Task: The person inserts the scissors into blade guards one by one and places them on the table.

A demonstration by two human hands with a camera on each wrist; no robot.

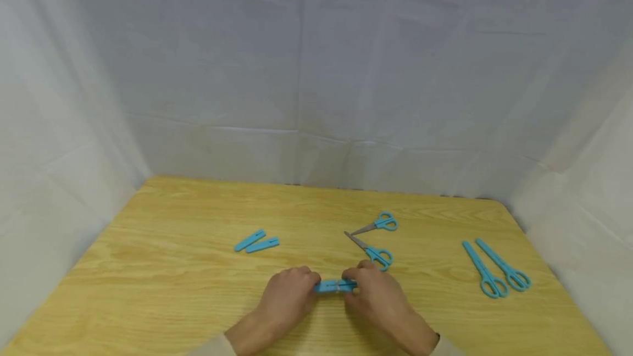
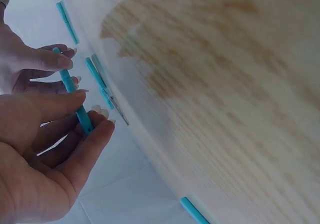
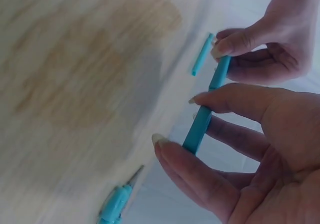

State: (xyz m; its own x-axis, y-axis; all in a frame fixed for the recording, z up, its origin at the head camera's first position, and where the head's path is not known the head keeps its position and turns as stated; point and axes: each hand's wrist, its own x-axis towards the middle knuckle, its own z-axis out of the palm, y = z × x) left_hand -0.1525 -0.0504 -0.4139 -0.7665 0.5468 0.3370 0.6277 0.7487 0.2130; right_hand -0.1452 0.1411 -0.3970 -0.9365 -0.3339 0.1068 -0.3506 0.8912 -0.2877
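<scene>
Near the table's front edge, both hands hold a pair of light-blue scissors and its matching blade cover end to end, lying crosswise. My left hand (image 1: 292,293) pinches the blade cover (image 1: 325,287) between thumb and fingers. The right hand (image 1: 376,293) grips the scissors (image 1: 347,285) at the handle end, its finger loops mostly hidden by the fingers. A narrow seam shows between the two blue parts, with hardly any blade visible. In the right wrist view, the right thumb and fingertips press on the blue handle part (image 3: 199,126). Just behind lie two uncovered scissors (image 1: 378,257), blade tips close together.
Two loose light-blue blade covers (image 1: 262,245) lie side by side at left on the wooden table (image 1: 173,290). At right, two covered scissors (image 1: 494,284) lie next to each other. White sheeting (image 1: 306,70) hangs behind and along both sides.
</scene>
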